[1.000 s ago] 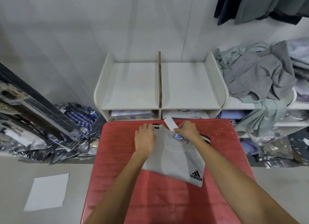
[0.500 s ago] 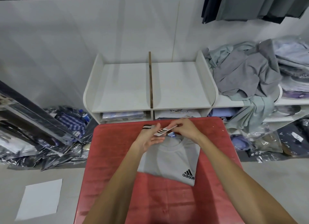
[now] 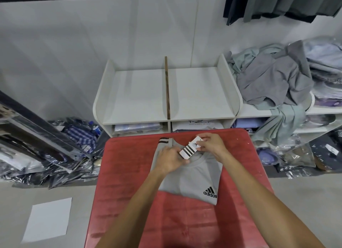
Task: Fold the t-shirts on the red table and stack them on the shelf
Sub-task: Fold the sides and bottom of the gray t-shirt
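A: Listing from the far left: paper (image 3: pixel 48 219) on the floor, well left of both hands; bagged clothes (image 3: pixel 77 136) heaped against the wall beyond it.

B: Next item?

A: Table (image 3: pixel 129 173), red. T-shirt (image 3: pixel 192 179), grey, folded, lying flat on the table under and just below both hands; black logo at its lower right corner, striped sleeve edge up and left of the left hand.

B: Hands?

A: Left hand (image 3: pixel 171 160): fingers curled, resting on the collar area, fingertips pinching the lower end of the tag (image 3: pixel 191 149). Right hand (image 3: pixel 211 143): thumb and fingers pinching the tag's upper end. Tag white with black stripes, slanted between the two hands, above the collar.

B: Beyond the hands?

A: Shelf (image 3: pixel 167 92), white, directly behind the table; top level split by a brown divider (image 3: pixel 167 88); folded garments in the lower compartments.

B: Right side?

A: Pile (image 3: pixel 273 79) of loose grey and pale green garments, up and right of the right hand. Dark garments (image 3: pixel 277 3) hanging above it.
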